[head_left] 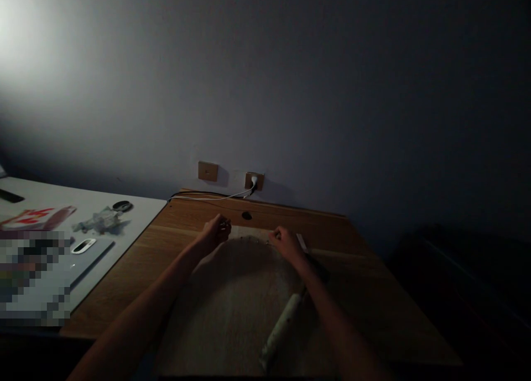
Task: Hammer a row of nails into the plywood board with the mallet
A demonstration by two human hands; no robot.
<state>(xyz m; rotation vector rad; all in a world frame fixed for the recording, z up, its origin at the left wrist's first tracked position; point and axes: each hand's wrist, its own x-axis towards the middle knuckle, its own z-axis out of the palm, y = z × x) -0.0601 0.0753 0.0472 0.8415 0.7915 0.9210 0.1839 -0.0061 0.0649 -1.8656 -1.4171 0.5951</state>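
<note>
My left hand (215, 233) is at the far left corner of a pale board (236, 298), its fingers curled around something small that I cannot make out. Across from it, my right hand (286, 244) is closed in a pinch near the board's far right corner; what it grips is too dark and small to name. Several tiny dark specks (249, 239) lie between the two hands along the far edge. Under my right forearm rests a pale, roll-shaped piece (282, 325), its upper end partly hidden. A small white strip (301, 241) shows just right of my right hand.
The board lies on a wooden desk (128, 281) against a wall with a plugged-in socket (254, 180) and cables (207, 197). At left, a white table (141, 204) carries a crumpled clear plastic bag (102, 220), a dark round item (122, 205) and a red-and-white package (37, 218).
</note>
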